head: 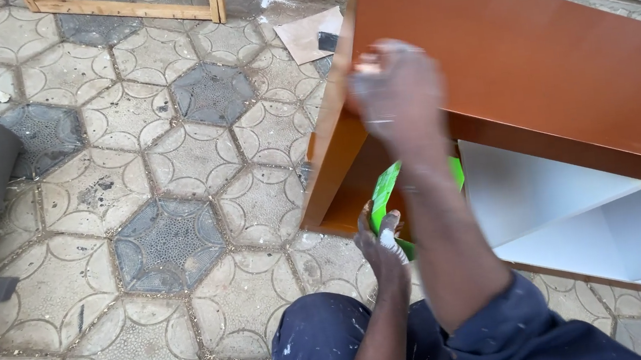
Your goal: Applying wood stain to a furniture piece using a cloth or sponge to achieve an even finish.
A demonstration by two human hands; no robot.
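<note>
Right hand (pixel 397 91) pressed flat, fingers together, on the orange cabinet (pixel 532 59) top edge. Left hand (pixel 380 241) gripped a green bottle (pixel 383 193) with fingers wrapped, just beside the cabinet's side panel.

your left hand (pixel 380 241) and right hand (pixel 399 91) are bare and dusted with white residue. your dark navy sleeves are pushed up above the forearms. your navy trousers carry pale flecks, possibly paint; motion blur hides finer detail.
</note>
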